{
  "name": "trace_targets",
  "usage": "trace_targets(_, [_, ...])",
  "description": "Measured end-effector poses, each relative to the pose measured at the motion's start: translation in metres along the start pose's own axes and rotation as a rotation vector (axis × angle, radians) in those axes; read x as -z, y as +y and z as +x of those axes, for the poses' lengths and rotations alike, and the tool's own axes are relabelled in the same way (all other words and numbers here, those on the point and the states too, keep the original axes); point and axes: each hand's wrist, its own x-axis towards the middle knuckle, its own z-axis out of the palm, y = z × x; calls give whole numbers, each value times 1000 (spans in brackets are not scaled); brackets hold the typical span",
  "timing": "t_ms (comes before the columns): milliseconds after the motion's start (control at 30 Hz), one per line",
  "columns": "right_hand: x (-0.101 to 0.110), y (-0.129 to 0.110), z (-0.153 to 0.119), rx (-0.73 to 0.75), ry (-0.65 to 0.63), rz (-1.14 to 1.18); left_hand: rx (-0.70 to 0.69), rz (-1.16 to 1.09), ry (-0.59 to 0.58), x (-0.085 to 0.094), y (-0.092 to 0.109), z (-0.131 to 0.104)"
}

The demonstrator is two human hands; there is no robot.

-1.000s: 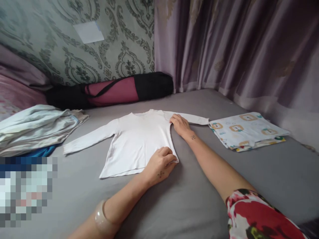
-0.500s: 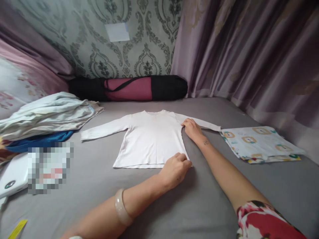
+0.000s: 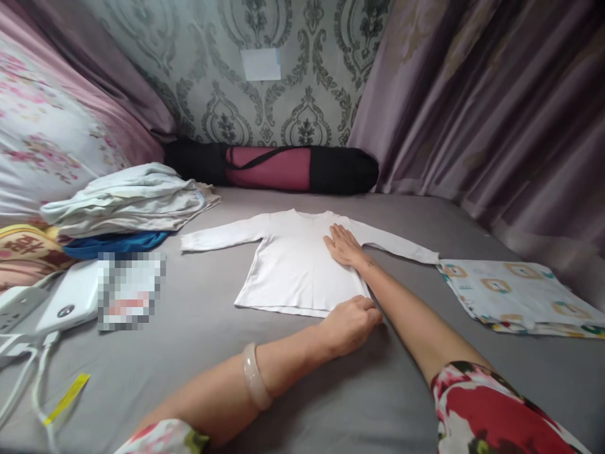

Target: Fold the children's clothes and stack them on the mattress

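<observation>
A white long-sleeved shirt (image 3: 297, 265) lies spread out on the grey bed sheet (image 3: 198, 353), its sleeves stretched to both sides and its neckline facing the wall. My left hand (image 3: 352, 325), with a pale bangle (image 3: 256, 377) on the wrist, is closed on the shirt's lower right corner. The fingertips cover that corner. My right hand (image 3: 343, 244) lies flat with fingers spread on the upper right of the shirt front, near the armpit. My right forearm passes over the shirt's right side edge.
Folded printed cloth (image 3: 524, 296) lies at the right, touching the cuff. On the left are a pile of light clothes (image 3: 127, 198), a blue garment (image 3: 116, 244), a white power bank (image 3: 75, 296), a power strip (image 3: 19, 306) and cables. A black and pink bag (image 3: 269, 167) lies along the wall.
My right hand has moved from pinching the shirt's side near the armpit to lying flat on its front. My left hand still holds the lower corner. The view has shifted left.
</observation>
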Motion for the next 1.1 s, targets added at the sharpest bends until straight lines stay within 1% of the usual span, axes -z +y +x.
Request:
trace_targets(100, [2,2,4,26,-2,-23,-12,-22,25,1,1,-1])
trace_targets(167, [3,2,0,56,-11,-31,-11,-59,68,4,2,-3])
trace_targets(200, [2,2,-5,78,-15,-31,12,-83,98,7,2,-5])
trace_targets(267, [1,0,-21,131,-13,-31,121,-137,200,15,1,-7])
trace_targets(300, [-1,-2,-31,158,-9,-33,200,-166,273,21,-2,-8])
trace_targets(400, [-2,-8,-67,233,-4,-33,446,-235,549,37,-17,-10])
trace_targets(433, [-1,-10,-80,255,-7,-25,512,-243,623,42,-24,-11])
trace_targets(467, [0,-13,-93,271,-11,-11,568,-239,676,46,-32,-12])
trace_targets(533, [4,-20,-116,302,-33,18,640,-215,718,50,-47,-14])
trace_targets(567, [6,-23,-127,316,-49,35,651,-202,712,50,-53,-15])
trace_targets(633, [10,-28,-148,349,-83,73,636,-175,654,47,-64,-18])
trace_targets(700, [13,-33,-168,383,-110,117,594,-117,554,42,-71,-22])
trace_targets(800, [19,-37,-194,419,-152,186,521,51,374,41,-76,-31])
trace_targets(900, [31,-39,-212,430,-220,289,451,193,229,49,-80,-47])
trace_targets(967, [40,-36,-216,427,-255,391,431,225,181,58,-84,-64])
trace_targets(1000, [44,-34,-215,415,-251,449,430,228,170,62,-86,-74])
trace_targets(1033, [47,-30,-213,389,-219,501,435,227,166,66,-87,-85])
trace_targets(1100, [50,-21,-208,325,-87,549,436,207,160,74,-88,-107])
